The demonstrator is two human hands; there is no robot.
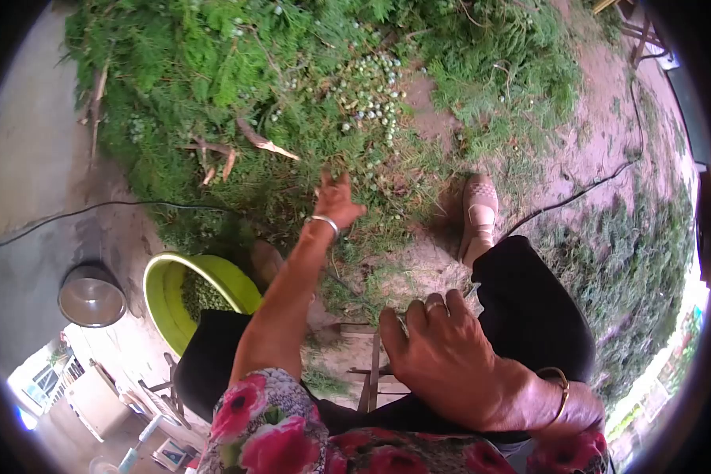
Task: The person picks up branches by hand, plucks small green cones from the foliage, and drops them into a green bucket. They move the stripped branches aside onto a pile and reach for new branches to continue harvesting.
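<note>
My left hand (338,204) reaches forward over the litter of green sprigs on the ground, fingers apart and nothing visible in them. Just ahead of it are cut conifer branches (213,71) and a broken branch (265,141) with a pale split end. Small pale blue-green berries (371,103) lie in a patch among the foliage. My right hand (442,347) is held above my lap, palm down, with its fingers curled under. Its fingertips are hidden, so whatever it may hold does not show.
A yellow-green tub (156,296) with small greenish berries in it stands by my left knee. Left of it is a metal bowl (92,296). Black cables (565,193) cross the ground on both sides. More greenery (624,268) is spread at the right.
</note>
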